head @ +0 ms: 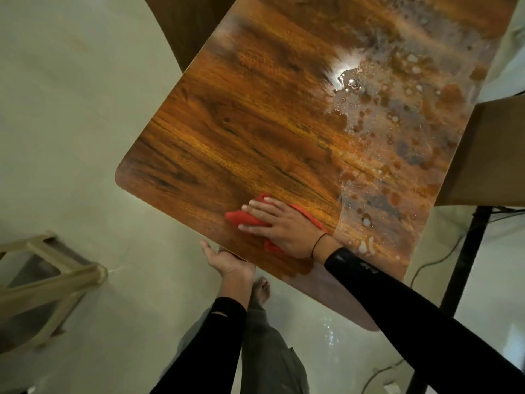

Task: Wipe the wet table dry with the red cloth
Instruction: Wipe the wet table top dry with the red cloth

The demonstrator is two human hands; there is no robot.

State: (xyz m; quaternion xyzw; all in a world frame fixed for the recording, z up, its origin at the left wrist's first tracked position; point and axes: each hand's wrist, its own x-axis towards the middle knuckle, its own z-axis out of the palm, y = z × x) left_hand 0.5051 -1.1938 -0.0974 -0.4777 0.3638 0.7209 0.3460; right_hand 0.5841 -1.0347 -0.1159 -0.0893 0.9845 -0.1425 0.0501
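Observation:
A wooden table (227, 132) with dark grain fills the middle of the head view. Its right part is covered with puddles and drops of water (392, 132); the left part looks dry. A red cloth (241, 217) lies near the table's near edge. My right hand (281, 223) presses flat on the cloth with fingers spread, pointing left. My left hand (227, 260) is cupped, palm up, just under the table's near edge, below the cloth, holding nothing.
A cardboard box (488, 155) stands at the table's right edge. A pale wooden stool (48, 282) is on the floor at lower left. A dark chair back (187, 27) stands at the far side. A black stand (460, 268) and cables are at right.

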